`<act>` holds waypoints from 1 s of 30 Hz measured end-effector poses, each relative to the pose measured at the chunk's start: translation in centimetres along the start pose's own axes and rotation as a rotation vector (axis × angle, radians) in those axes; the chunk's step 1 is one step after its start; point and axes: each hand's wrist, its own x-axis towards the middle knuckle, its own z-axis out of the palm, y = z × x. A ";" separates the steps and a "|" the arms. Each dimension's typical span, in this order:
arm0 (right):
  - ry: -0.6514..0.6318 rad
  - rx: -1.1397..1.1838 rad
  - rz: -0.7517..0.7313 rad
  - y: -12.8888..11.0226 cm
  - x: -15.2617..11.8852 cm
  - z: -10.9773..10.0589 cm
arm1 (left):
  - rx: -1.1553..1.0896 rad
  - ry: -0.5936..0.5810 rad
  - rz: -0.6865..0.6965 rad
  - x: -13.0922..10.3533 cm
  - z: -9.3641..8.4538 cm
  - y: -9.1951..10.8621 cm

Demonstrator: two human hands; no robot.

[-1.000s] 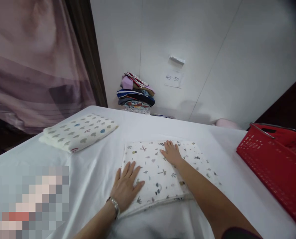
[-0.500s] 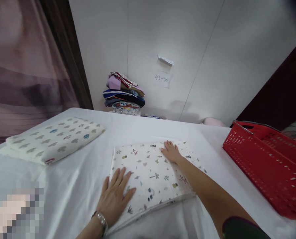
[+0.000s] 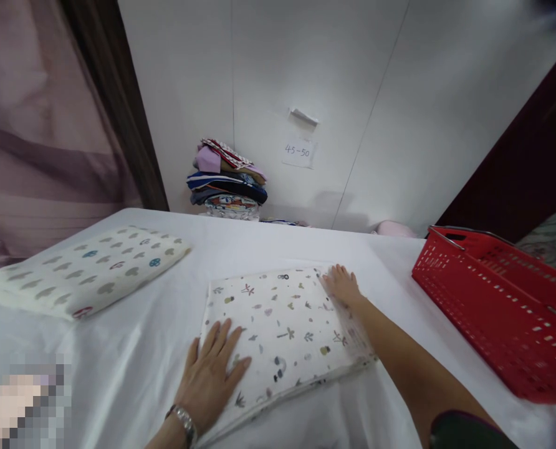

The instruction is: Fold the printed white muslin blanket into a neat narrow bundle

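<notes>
In front of me a folded white cloth (image 3: 278,330) printed with small plants and trees lies flat on a white-covered table (image 3: 240,243). My left hand (image 3: 212,368), with a metal band at the wrist, rests palm down on the cloth's left side, fingers spread. At its far right corner my right hand (image 3: 344,285) lies flat with the fingers stretched out. Neither hand grips anything. To the left is a second folded cloth (image 3: 91,268), cream with grey cloud-like shapes.
A red plastic basket (image 3: 493,312) with a metal handle stands on the right. Beyond the table's far edge, a stack of folded fabrics (image 3: 226,181) rises by the wall. A paper marked 45-50 (image 3: 299,152) hangs there. A pinkish curtain (image 3: 35,156) hangs at left.
My right hand has slid right across the printed cloth to its far right corner. My left hand keeps its place on the cloth. The whole view has shifted slightly.
</notes>
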 end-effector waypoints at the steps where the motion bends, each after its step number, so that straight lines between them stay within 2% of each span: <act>1: 0.035 -0.017 -0.007 0.5 -0.5 0.0 | 0.000 -0.002 -0.002 0.0 0.0 0.0; 3: 0.084 -0.045 -0.026 1.6 -1.7 0.4 | 0.003 -0.007 -0.005 0.1 0.0 0.1; 6: 0.052 0.009 -0.027 2.9 -3.0 1.3 | 0.000 -0.009 -0.003 0.1 0.1 0.1; 11: 0.028 0.443 0.062 4.3 -2.7 0.8 | -0.025 0.002 0.004 0.1 0.2 -0.1; 14: 0.058 0.524 0.153 6.0 -3.4 -0.2 | -0.036 -0.003 0.008 0.1 0.2 -0.1; 20: 0.077 0.527 0.258 9.5 -9.6 -0.3 | -0.062 0.000 -0.005 0.2 0.2 -0.1; 24: 0.073 0.472 0.306 10.6 -13.4 -0.2 | -0.089 0.077 -0.017 0.1 0.4 -0.6; 27: 0.022 0.474 0.338 10.8 -14.8 -0.8 | -0.143 0.161 -0.036 -0.1 0.1 -0.9; 30: -0.103 0.597 0.378 10.6 -15.2 -1.6 | -0.219 0.214 -0.056 -0.8 -0.6 -0.8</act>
